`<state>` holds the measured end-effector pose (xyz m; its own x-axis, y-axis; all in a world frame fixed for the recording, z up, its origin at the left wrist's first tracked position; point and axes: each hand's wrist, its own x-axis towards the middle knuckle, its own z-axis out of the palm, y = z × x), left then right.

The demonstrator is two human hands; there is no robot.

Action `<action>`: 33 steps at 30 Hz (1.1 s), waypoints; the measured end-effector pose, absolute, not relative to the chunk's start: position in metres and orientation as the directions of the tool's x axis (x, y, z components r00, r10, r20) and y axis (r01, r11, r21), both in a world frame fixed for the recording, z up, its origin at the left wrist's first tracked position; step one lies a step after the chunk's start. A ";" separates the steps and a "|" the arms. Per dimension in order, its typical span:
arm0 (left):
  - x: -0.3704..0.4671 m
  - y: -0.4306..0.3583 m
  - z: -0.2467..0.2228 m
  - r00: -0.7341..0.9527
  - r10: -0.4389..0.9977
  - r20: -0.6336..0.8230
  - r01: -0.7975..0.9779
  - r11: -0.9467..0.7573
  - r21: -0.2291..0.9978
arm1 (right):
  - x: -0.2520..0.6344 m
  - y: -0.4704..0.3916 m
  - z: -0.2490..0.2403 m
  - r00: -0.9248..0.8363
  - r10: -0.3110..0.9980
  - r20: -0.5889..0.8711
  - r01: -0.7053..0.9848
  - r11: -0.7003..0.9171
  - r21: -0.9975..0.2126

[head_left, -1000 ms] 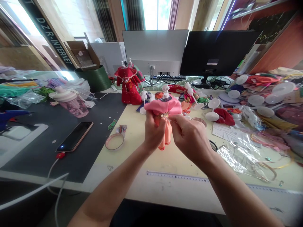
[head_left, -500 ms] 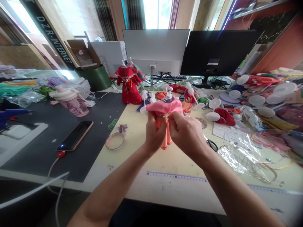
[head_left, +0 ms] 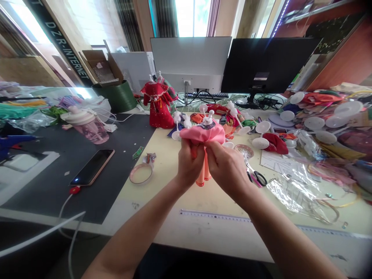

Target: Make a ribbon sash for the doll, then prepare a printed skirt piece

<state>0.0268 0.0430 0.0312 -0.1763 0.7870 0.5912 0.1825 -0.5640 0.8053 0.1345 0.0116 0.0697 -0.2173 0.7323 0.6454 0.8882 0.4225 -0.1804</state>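
A small pink doll dress (head_left: 203, 133) is held up over the table between my two hands. A white doll mannequin's neck knob (head_left: 212, 113) pokes out of its dark collar, and orange trouser-like legs (head_left: 200, 180) hang down below. My left hand (head_left: 190, 162) is closed on the dress's left side, thumb at the front. My right hand (head_left: 225, 161) pinches the front of the dress with its fingertips close to the left thumb. What lies right under the fingertips is hidden. Scissors (head_left: 257, 175) with black handles lie just right of my right hand.
A tape roll (head_left: 141, 173), a ruler (head_left: 215, 215) and a phone (head_left: 92, 167) lie on the table. A pink cup (head_left: 88, 126) stands left. Red-dressed mannequins (head_left: 159, 102) stand behind, before two monitors (head_left: 190, 58). Plastic bags (head_left: 293, 190) and piled doll pieces (head_left: 334, 116) crowd the right.
The dress has tipped slightly and its pink cloth now covers the gold trim seen earlier at the waist. My right hand has shifted a little left, showing more of the scissors.
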 end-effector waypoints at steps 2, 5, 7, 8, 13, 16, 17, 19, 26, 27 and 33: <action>0.028 0.044 0.032 -0.205 0.779 0.592 0.192 -0.562 0.805 | 0.136 0.011 0.073 -0.227 0.761 0.608 0.877 0.432 -0.212; 0.031 0.044 0.032 -0.232 0.784 0.576 0.187 -0.545 0.817 | 0.138 0.010 0.078 -0.236 0.799 0.553 0.854 0.442 -0.275; 0.032 0.044 0.033 -0.241 0.787 0.569 0.179 -0.540 0.823 | 0.140 0.008 0.079 -0.242 0.817 0.523 0.838 0.448 -0.312; 0.032 0.044 0.033 -0.244 0.785 0.569 0.173 -0.542 0.822 | 0.141 0.007 0.080 -0.244 0.823 0.514 0.832 0.450 -0.325; 0.031 0.047 0.034 -0.261 0.782 0.566 0.149 -0.547 0.824 | 0.143 -0.002 0.079 -0.251 0.806 0.535 0.824 0.468 -0.319; 0.030 0.048 0.034 -0.251 0.791 0.558 0.158 -0.535 0.830 | 0.142 -0.003 0.076 -0.202 0.777 0.597 0.843 0.448 -0.298; 0.030 0.047 0.035 -0.249 0.794 0.555 0.162 -0.531 0.832 | 0.142 -0.002 0.075 -0.180 0.771 0.611 0.851 0.434 -0.297; 0.030 0.047 0.035 -0.250 0.795 0.553 0.165 -0.527 0.833 | 0.140 0.001 0.074 -0.150 0.763 0.628 0.860 0.415 -0.299; 0.031 0.047 0.033 -0.234 0.790 0.566 0.154 -0.545 0.824 | 0.136 0.011 0.071 -0.133 0.738 0.662 0.866 0.411 -0.285; 0.031 0.047 0.033 -0.235 0.791 0.565 0.159 -0.543 0.825 | 0.135 0.012 0.071 -0.133 0.736 0.664 0.869 0.409 -0.280; 0.030 0.046 0.029 -0.227 0.774 0.591 0.182 -0.562 0.807 | 0.132 0.013 0.074 -0.167 0.711 0.683 0.902 0.390 -0.186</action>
